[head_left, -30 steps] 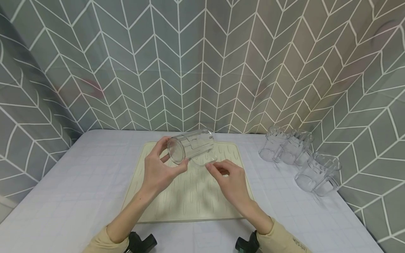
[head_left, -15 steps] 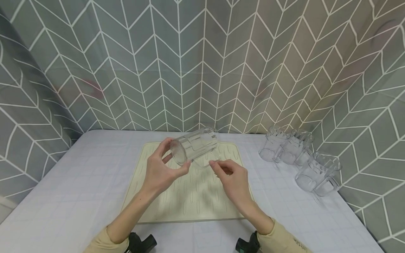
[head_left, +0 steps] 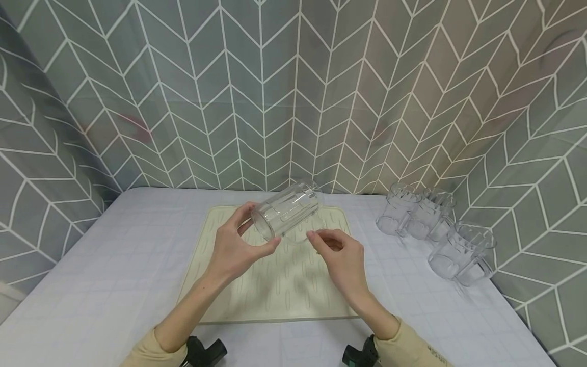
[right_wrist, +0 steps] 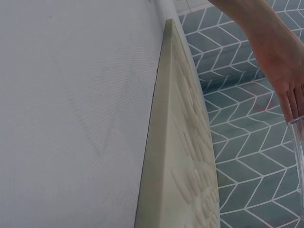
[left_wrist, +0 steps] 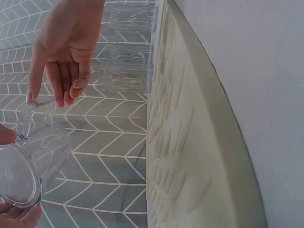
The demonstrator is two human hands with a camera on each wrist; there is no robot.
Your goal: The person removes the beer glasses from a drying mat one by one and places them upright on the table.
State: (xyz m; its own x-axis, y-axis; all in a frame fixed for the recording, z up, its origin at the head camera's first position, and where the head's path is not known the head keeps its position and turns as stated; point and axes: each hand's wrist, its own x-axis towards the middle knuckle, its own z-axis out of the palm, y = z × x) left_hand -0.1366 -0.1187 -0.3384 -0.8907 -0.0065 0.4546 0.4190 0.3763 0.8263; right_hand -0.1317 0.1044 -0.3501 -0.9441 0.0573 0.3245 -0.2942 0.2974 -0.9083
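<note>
In the head view a clear glass mug [head_left: 291, 209] is held tilted above a cream ribbed mat, its base toward my left hand and its mouth up and to the right. My left hand [head_left: 236, 244] grips the mug round its base, thumb on the near side and fingers behind. My right hand [head_left: 339, 257] pinches the mug's handle, which hangs toward me. From the left wrist, the mug's round base [left_wrist: 19, 175] and handle [left_wrist: 38, 116] show, with the right fingertips at the handle. The right wrist view catches only a sliver of the mug [right_wrist: 299, 152] beside the left hand [right_wrist: 278, 59].
The cream mat [head_left: 275, 300] lies on a white-covered table [head_left: 105, 275]. Three more clear mugs stand upright at the right: a far mug [head_left: 395, 211], a middle mug [head_left: 426, 216] and a nearer mug [head_left: 456, 255]. A patterned curtain [head_left: 293, 97] surrounds the table's back and sides.
Both hands have shifted slightly right with the mug, and its mouth end has risen a little. The grip on base and handle stays the same.
</note>
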